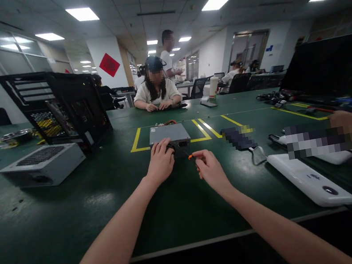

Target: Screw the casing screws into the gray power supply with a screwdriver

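A grey computer power supply [171, 133] sits on the green table in front of me, with coloured wires showing behind it. My left hand [161, 159] grips its front left side, the fingers bent over the top edge. Partly under those fingers is something dark and round on the front face; I cannot make out what it is. In my right hand [209, 169], closed just right of the unit, is a screwdriver [191, 157] with an orange and black handle. Its thin shaft points up and left at the unit's front face; whether the tip touches is too small to tell.
A second power supply [66, 161] lies at left beside an open black computer case [90, 105] and a metal bowl [19, 136]. White devices [304, 173] with cables, a phone-like thing [239, 138] and another person's hand [343, 124] are at right. A person [157, 90] sits opposite.
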Demonstrator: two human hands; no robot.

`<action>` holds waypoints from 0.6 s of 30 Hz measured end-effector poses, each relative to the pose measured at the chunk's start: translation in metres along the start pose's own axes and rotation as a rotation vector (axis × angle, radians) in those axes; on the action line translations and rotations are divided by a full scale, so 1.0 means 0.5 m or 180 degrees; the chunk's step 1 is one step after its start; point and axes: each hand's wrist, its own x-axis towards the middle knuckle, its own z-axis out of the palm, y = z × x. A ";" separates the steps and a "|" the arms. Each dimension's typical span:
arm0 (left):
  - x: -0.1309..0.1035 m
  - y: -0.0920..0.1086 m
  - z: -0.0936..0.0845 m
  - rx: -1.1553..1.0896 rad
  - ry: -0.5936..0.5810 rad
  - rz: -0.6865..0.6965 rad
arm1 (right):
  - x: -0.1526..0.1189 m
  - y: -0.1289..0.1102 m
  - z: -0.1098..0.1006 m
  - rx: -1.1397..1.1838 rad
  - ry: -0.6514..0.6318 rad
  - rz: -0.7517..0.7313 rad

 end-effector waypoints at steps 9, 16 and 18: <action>0.000 -0.002 0.002 -0.0047 0.0001 0.0014 | -0.019 -0.022 -0.015 -0.2453 0.0217 -0.2698; 0.000 -0.004 0.005 0.0028 0.0018 0.0042 | -0.015 -0.031 -0.009 -0.3080 -0.0136 -0.3234; 0.000 -0.004 0.005 0.0041 0.0025 0.0045 | -0.010 -0.029 -0.014 -0.3006 -0.0373 -0.3343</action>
